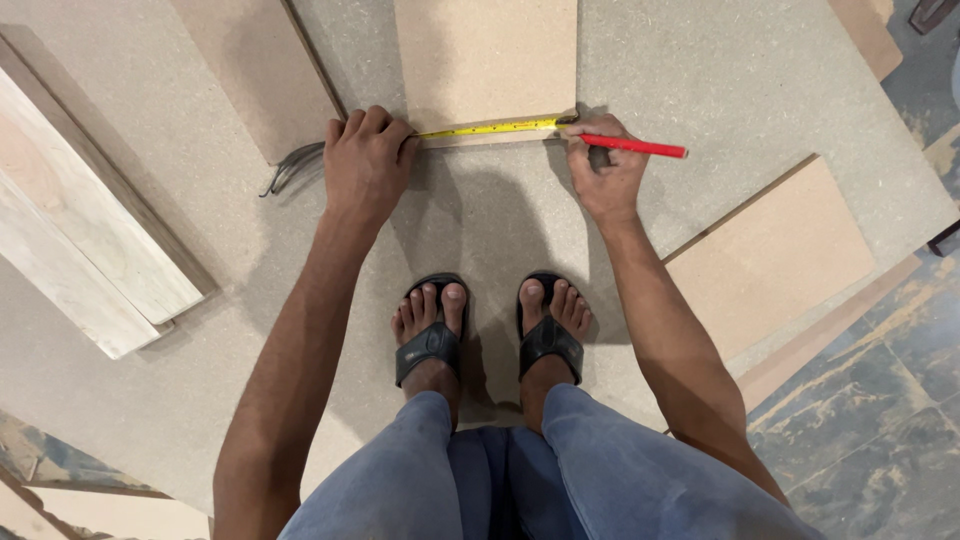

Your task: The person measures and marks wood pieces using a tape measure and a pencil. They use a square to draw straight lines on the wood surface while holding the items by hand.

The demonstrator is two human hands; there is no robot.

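Note:
A yellow tape measure blade (490, 127) runs along the near edge of a tan board piece (485, 60) lying on a large grey fibreboard sheet (700, 90). My left hand (365, 165) is closed over the tape's case at the board's left corner. My right hand (605, 170) holds a red pencil (635, 146) and pins the tape's hooked end at the board's right corner. I am squatting on the sheet, both feet in black sandals (490, 335) just below my hands.
Another tan board (262, 70) lies to the left, with a dark metal tool (290, 168) at its near corner. Pale wooden planks (80, 240) sit at far left. A tan offcut (770, 255) lies at right, beside a dusty tiled floor (870, 400).

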